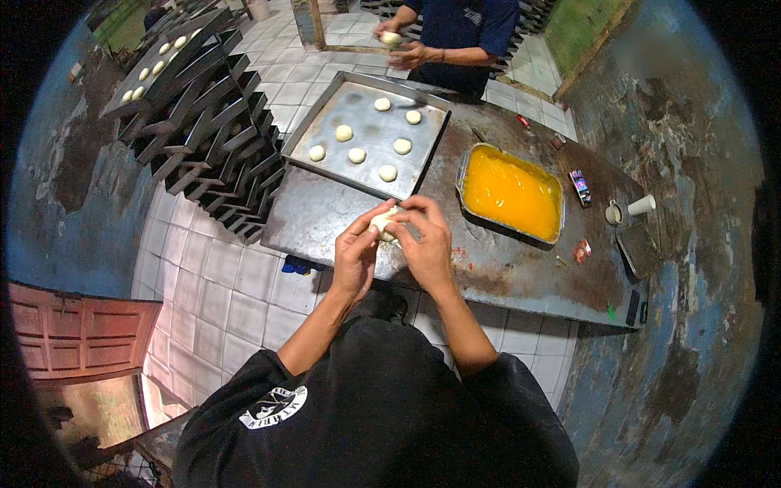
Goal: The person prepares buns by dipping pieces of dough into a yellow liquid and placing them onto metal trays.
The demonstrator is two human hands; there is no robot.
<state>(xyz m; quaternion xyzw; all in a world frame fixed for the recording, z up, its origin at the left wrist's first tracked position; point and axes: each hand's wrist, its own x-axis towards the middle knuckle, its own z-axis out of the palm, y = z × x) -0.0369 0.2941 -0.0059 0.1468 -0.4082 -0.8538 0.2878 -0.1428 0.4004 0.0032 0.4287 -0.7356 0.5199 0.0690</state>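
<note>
Between my two hands, above the near edge of the metal table, is a piece of pale dough. My left hand grips its left side with bent fingers. From the right, the fingers and thumb of my right hand pinch the same piece; part of it is hidden behind them. Just beyond my hands lies a square baking tray with several round dough balls spaced over it. To the right stands a rectangular pan full of yellow-orange filling.
Across the table a person in a dark shirt holds another dough ball. Stacked trays rise at the left, dough balls on the top one. A phone, a cup of drink and a white cup sit on the right.
</note>
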